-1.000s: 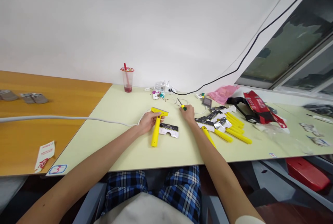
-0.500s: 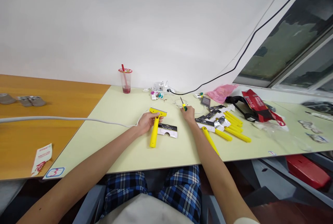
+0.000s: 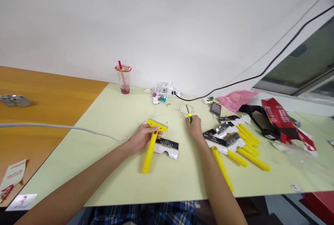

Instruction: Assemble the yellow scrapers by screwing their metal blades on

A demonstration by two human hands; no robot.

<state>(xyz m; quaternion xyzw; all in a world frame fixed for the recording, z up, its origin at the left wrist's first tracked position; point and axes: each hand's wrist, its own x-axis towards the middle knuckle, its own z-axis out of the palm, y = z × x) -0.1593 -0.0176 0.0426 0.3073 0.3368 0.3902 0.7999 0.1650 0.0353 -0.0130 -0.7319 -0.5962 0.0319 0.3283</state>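
My left hand (image 3: pixel 142 137) grips a yellow scraper (image 3: pixel 150 147) near its head, the blade edge turned away from me and the handle towards me. In my right hand (image 3: pixel 193 126) is a small screwdriver (image 3: pixel 189 115) with a yellow and green handle, its shaft pointing up and away from the scraper. A black and white cardboard sleeve (image 3: pixel 167 147) lies on the table just right of the scraper. Several more yellow scrapers (image 3: pixel 221 167), many with black and white sleeves on their heads, are piled to the right of my right forearm.
Against the wall stand a lidded cup (image 3: pixel 124 80) with a red straw and a power strip (image 3: pixel 165 89) with cables. A pink plastic bag (image 3: pixel 237 99), a black strap (image 3: pixel 254 117) and red packaging (image 3: pixel 280 118) lie at the right. A grey cable (image 3: pixel 65 126) crosses from the left.
My view has moved closer to the table and shifted. The scraper's handle is tilted more to the left. Both hands keep hold of the same tools, still apart from each other.
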